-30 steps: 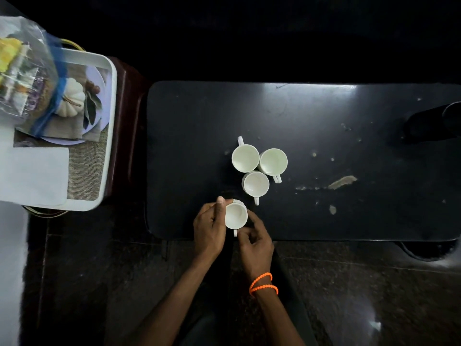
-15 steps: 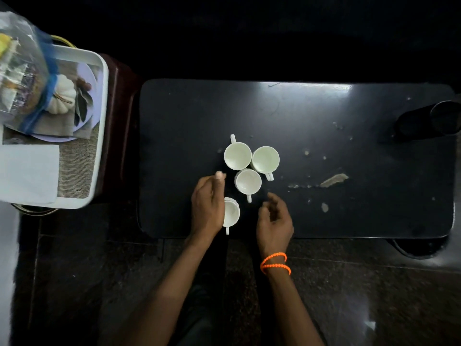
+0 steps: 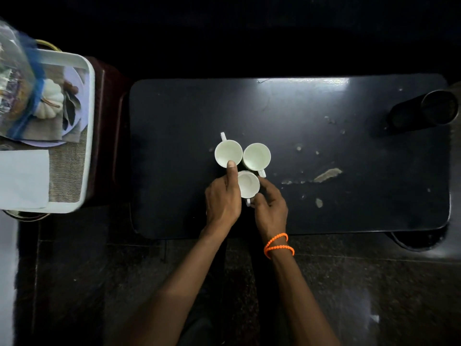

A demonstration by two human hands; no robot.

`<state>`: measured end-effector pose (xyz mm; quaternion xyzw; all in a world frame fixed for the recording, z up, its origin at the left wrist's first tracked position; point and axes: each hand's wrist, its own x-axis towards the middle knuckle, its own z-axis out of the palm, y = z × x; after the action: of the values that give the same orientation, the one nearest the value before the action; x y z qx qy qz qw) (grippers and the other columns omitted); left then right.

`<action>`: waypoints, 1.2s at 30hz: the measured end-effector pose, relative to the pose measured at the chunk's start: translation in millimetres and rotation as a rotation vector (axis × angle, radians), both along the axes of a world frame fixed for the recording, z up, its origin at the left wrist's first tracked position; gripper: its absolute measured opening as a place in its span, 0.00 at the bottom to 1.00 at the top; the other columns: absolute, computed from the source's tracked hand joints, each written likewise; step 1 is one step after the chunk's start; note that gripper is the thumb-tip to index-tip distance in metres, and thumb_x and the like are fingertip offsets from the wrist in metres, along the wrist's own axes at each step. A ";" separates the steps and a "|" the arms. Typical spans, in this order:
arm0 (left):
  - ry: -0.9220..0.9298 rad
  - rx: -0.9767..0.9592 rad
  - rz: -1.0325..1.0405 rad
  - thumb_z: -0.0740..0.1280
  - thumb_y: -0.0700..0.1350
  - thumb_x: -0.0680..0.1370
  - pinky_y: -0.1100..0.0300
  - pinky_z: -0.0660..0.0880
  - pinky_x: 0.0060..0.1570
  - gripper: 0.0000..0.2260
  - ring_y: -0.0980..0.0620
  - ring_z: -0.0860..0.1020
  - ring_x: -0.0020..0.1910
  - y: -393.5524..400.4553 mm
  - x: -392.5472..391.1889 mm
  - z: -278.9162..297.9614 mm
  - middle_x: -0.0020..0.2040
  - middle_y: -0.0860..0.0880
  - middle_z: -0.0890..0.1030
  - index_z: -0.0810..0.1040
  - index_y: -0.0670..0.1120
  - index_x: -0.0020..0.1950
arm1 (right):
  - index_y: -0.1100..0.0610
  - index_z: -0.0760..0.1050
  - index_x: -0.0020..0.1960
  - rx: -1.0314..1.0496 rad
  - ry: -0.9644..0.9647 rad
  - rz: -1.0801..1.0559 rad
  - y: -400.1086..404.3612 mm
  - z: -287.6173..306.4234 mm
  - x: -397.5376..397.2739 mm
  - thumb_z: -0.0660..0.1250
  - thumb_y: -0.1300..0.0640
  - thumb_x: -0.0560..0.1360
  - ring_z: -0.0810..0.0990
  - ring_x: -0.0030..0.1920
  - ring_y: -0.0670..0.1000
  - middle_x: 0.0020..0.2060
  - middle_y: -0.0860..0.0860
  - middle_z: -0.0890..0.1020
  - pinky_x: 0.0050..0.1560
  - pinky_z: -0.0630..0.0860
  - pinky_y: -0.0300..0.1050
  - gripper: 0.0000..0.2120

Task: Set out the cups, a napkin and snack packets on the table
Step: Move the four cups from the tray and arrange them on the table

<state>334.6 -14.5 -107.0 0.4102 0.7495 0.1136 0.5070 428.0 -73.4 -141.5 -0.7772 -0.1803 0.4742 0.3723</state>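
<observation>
table (image 3: pixel 349 136): black, low, glossy top, scuffed patches right of centre; landmark for everything below.
tray (image 3: pixel 86 136): white, rimmed, off table's left end on a dark red stand. Holds burlap mat, plate, white paper, clear bag.
clear bag (image 3: pixel 15 91): blue-edged, resting over tray's far-left part; packets inside, too blurred to read.
white paper (image 3: pixel 23 178): flat sheet in tray's near half, could be the napkin, cannot tell.
plate (image 3: pixel 77 81): pale lilac, in tray's far half, partly under the bag; small white pumpkin (image 3: pixel 51 98) and dark leaves on it.
dark cylinder (image 3: pixel 424 108): on table's far-right corner, contents not visible.
cups: three white ones clustered mid-table, touching or nearly so, all upright, all empty.
far-left cup (image 3: pixel 228 152): handle toward table's far side.
far-right cup (image 3: pixel 257 156): handle toward near side.
near cup (image 3: pixel 248 184): between both hands, handle toward near edge; a fourth cup not visible, possibly nested beneath, cannot tell.
left hand (image 3: pixel 222 201): curled around near cup's left side, thumb tip overlapping far-left cup's rim.
right hand (image 3: pixel 270 208): fingers bent around near cup's right side and handle; orange bead bracelet (image 3: pixel 278 244) on wrist.
</observation>
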 end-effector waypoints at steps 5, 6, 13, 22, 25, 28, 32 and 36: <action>-0.058 0.050 -0.024 0.52 0.63 0.84 0.51 0.73 0.49 0.27 0.49 0.81 0.44 -38.1 21.0 6.5 0.38 0.51 0.84 0.81 0.52 0.38 | 0.47 0.83 0.61 -0.016 -0.003 -0.032 -34.8 8.6 23.4 0.67 0.66 0.74 0.84 0.58 0.48 0.60 0.47 0.85 0.49 0.84 0.42 0.22; -0.079 0.048 -0.036 0.55 0.61 0.84 0.50 0.74 0.51 0.23 0.49 0.81 0.47 -46.2 25.3 4.7 0.41 0.51 0.85 0.84 0.51 0.43 | 0.47 0.83 0.62 -0.030 -0.002 -0.042 -41.4 8.9 26.8 0.67 0.67 0.74 0.85 0.59 0.50 0.60 0.47 0.85 0.52 0.85 0.48 0.22; -0.067 -0.054 -0.050 0.65 0.50 0.75 0.49 0.78 0.60 0.21 0.50 0.80 0.55 -81.4 39.2 7.2 0.55 0.49 0.80 0.81 0.52 0.67 | 0.53 0.82 0.63 -0.072 -0.037 -0.045 -67.5 8.7 36.2 0.66 0.70 0.75 0.82 0.63 0.47 0.61 0.49 0.84 0.64 0.80 0.48 0.21; -0.028 -0.072 -0.048 0.62 0.51 0.71 0.49 0.79 0.60 0.27 0.50 0.81 0.55 -82.5 35.8 14.1 0.56 0.50 0.80 0.80 0.53 0.70 | 0.47 0.83 0.62 -0.113 -0.048 -0.027 -76.7 2.3 26.0 0.67 0.67 0.73 0.82 0.61 0.42 0.60 0.43 0.85 0.65 0.80 0.49 0.23; -0.041 -0.065 -0.046 0.62 0.50 0.71 0.48 0.80 0.59 0.27 0.50 0.82 0.54 -82.2 36.5 12.9 0.57 0.50 0.80 0.80 0.52 0.70 | 0.45 0.83 0.62 -0.116 -0.057 -0.012 -77.0 2.7 25.8 0.67 0.64 0.72 0.82 0.61 0.41 0.60 0.42 0.84 0.63 0.79 0.47 0.23; -0.065 -0.051 -0.044 0.62 0.50 0.70 0.47 0.81 0.57 0.26 0.48 0.82 0.54 -83.1 37.9 10.9 0.56 0.48 0.80 0.80 0.52 0.68 | 0.42 0.82 0.61 -0.120 -0.069 0.007 -75.6 7.0 27.6 0.67 0.60 0.70 0.82 0.60 0.40 0.59 0.42 0.85 0.61 0.79 0.44 0.23; -0.074 -0.033 -0.034 0.62 0.51 0.70 0.47 0.81 0.57 0.27 0.49 0.82 0.55 -84.8 37.6 7.3 0.57 0.50 0.80 0.80 0.52 0.69 | 0.42 0.83 0.61 -0.125 -0.045 0.011 -74.1 11.2 29.3 0.67 0.58 0.69 0.83 0.58 0.38 0.59 0.42 0.85 0.56 0.79 0.37 0.22; -0.090 -0.025 -0.036 0.64 0.49 0.71 0.46 0.80 0.60 0.28 0.49 0.82 0.58 -86.4 36.7 3.1 0.60 0.52 0.78 0.78 0.51 0.72 | 0.45 0.83 0.61 -0.134 -0.037 0.005 -70.9 13.3 28.5 0.69 0.63 0.71 0.83 0.56 0.36 0.59 0.43 0.85 0.54 0.78 0.31 0.22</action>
<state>371.3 -100.9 -103.9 0.4118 0.7199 0.1131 0.5471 456.5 -144.3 -128.2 -0.8086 -0.1568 0.4718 0.3147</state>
